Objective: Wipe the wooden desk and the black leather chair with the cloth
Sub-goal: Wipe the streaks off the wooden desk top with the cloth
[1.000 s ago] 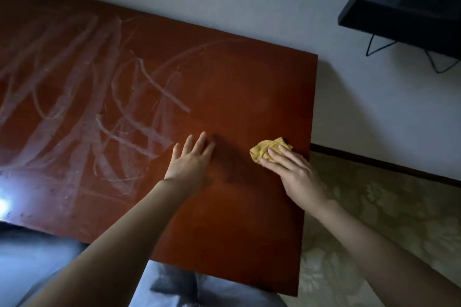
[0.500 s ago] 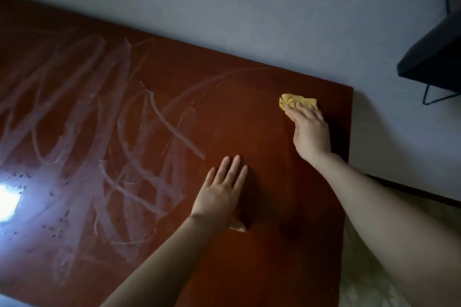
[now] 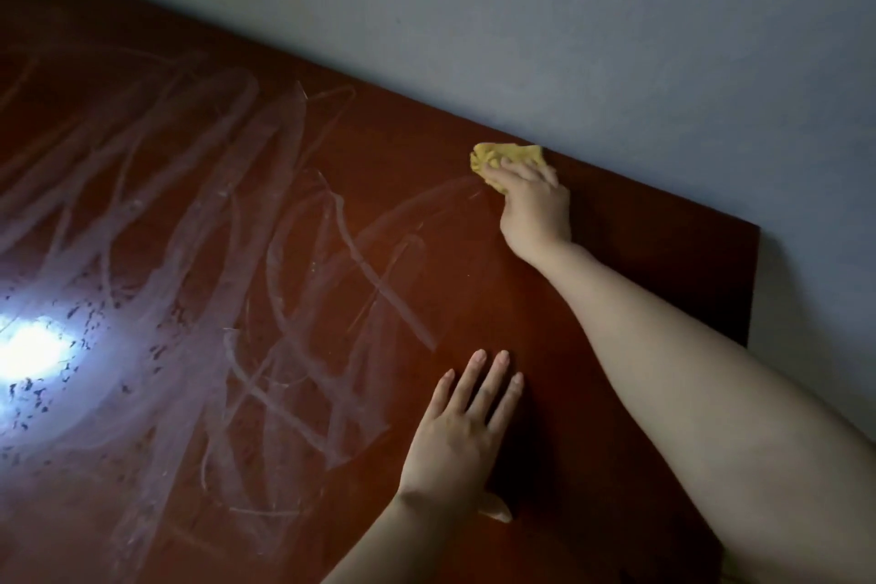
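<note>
— Two hands are down on the table (image 3: 403, 157). Which one has the cloth?

— The right hand (image 3: 535, 204). Its grip is closed over the yellow cloth (image 3: 507, 155): the fingers curl down on the bunched fabric and press it against the wood.

— Where on the table is that?

— At the far edge, right up against the grey wall (image 3: 569, 38), toward the right end of the top. The arm reaches out across the right side to get there.

— And the left hand (image 3: 455, 436)?

— Flat, palm down, on the near part of the table. Its grip is fully open, the fingers straight and only slightly spread, and it holds nothing. It sits well apart from the cloth, nearer the person.

— What does the surface look like?

— Reddish-brown and glossy. Pale looping streaks (image 3: 284, 251) cover the left and middle of it, and one faint arc runs up to the cloth. The strip under the right arm looks darker and unmarked. A bright glare (image 3: 33, 346) of reflected light sits at the left edge, with small dark specks around it.
</note>
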Available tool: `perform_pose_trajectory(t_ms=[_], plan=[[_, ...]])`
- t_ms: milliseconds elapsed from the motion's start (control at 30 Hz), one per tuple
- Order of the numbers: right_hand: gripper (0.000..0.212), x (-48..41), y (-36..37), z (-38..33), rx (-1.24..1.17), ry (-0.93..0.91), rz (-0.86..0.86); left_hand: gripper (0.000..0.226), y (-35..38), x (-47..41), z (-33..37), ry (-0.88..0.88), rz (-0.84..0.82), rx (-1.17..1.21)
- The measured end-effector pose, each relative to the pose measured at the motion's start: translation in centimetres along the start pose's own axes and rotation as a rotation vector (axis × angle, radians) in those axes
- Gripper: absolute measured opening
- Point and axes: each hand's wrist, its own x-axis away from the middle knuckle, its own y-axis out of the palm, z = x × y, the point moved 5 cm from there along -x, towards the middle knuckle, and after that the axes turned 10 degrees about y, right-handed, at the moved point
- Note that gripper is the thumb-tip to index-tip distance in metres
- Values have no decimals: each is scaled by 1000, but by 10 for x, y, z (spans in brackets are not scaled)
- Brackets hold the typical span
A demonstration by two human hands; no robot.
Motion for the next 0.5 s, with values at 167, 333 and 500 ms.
perform_pose_trajectory(t_ms=[167, 333, 500], plan=[[55, 46, 11, -17, 18, -318, -83, 130, -5, 1, -1, -9, 2, -33], [52, 94, -1, 10, 23, -553, -175, 129, -7, 3, 0, -26, -7, -34], [61, 134, -18, 51, 64, -711, -160, 130, -8, 3, 0, -32, 2, -41]])
